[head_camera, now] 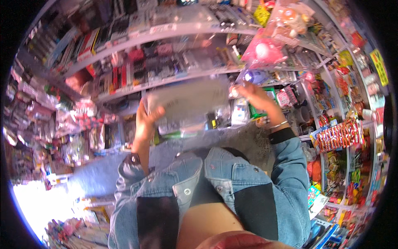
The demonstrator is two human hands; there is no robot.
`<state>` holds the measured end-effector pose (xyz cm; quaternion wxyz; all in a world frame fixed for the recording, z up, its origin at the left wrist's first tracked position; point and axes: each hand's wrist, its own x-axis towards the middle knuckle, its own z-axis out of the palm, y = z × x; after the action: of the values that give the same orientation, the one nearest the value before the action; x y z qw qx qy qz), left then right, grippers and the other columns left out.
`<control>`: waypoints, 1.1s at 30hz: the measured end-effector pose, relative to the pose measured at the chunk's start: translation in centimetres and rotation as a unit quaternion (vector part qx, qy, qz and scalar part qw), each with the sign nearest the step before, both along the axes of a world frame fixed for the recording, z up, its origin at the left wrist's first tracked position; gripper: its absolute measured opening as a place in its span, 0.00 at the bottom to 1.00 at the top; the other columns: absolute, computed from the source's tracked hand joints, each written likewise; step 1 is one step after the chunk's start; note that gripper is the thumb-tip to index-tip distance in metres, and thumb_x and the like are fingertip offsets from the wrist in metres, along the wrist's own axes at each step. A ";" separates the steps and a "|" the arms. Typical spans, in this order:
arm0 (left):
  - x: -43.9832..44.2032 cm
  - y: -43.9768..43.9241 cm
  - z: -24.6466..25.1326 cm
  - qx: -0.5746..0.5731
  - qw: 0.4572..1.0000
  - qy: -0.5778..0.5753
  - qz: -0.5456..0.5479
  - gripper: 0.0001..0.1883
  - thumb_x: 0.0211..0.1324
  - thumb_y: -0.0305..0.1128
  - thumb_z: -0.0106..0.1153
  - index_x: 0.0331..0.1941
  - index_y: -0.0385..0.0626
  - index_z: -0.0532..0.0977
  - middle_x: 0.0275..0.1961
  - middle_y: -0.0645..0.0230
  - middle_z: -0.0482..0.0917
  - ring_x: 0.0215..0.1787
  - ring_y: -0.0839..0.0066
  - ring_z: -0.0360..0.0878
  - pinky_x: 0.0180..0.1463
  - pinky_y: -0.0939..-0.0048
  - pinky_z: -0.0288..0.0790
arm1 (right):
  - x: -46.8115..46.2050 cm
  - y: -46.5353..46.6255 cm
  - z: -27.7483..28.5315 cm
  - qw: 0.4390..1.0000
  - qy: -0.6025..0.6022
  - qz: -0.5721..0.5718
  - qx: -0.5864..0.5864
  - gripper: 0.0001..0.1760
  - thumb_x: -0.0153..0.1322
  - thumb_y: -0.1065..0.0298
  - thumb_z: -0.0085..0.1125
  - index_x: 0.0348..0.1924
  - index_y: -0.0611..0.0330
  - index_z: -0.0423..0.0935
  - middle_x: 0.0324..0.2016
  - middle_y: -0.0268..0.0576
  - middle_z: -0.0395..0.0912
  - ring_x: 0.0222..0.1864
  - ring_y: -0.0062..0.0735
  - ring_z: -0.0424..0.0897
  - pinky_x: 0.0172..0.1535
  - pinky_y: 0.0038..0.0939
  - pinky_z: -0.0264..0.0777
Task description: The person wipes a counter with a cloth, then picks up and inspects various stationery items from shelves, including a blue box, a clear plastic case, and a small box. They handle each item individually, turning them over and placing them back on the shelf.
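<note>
My left hand grips a flat, whitish-grey rectangular box or packet at its left end, with the thumb on the near face. Blurred writing shows on that face. The packet is tilted before the shelves and hides part of them. My right hand is raised beside the packet's right end, its fingers bent. A small whitish thing shows at those fingertips; blur hides whether they hold it or touch the packet. Below that hand is a white bottle or pouch, next to a green plastic basket.
Shelves packed with goods curve around the front and left. Pink bagged items hang at upper right. A strip of red-brown snack packets juts out by my right elbow. Grey floor shows below the shelves; bright light enters at lower left.
</note>
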<state>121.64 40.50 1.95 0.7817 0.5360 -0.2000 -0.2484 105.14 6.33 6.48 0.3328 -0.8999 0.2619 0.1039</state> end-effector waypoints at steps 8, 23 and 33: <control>2.4 -1.3 0.3 -0.075 0.988 0.115 -0.069 0.30 0.54 0.40 0.63 0.56 0.33 0.68 0.52 0.59 0.77 0.54 0.69 0.75 0.58 0.66 0.69 | 3.5 3.6 -0.1 0.733 -0.385 0.092 0.554 0.50 0.67 0.32 0.51 0.70 0.59 0.51 0.60 0.47 0.66 0.61 0.36 0.67 0.62 0.38 0.61; -0.7 -10.0 4.4 0.108 0.745 -0.621 0.217 0.33 0.54 0.43 0.54 0.65 0.47 0.64 0.70 0.53 0.59 0.74 0.49 0.51 0.73 0.46 0.35 | 5.5 13.6 -1.6 0.788 -0.562 -0.085 0.238 0.29 0.68 0.58 0.52 0.57 0.69 0.67 0.51 0.47 0.71 0.54 0.30 0.71 0.58 0.30 0.63; -6.5 -11.1 5.3 0.183 0.719 -0.670 0.011 0.41 0.46 0.43 0.63 0.66 0.51 0.61 0.68 0.62 0.63 0.69 0.62 0.61 0.70 0.42 0.44 | 3.3 12.8 -5.7 0.854 -0.500 0.020 0.144 0.27 0.68 0.61 0.53 0.57 0.65 0.67 0.52 0.49 0.72 0.53 0.43 0.73 0.58 0.35 0.64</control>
<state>115.09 29.43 7.22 0.3331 0.6969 -0.6165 0.1523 108.45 19.16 0.75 0.5424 -0.7777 0.0249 -0.3167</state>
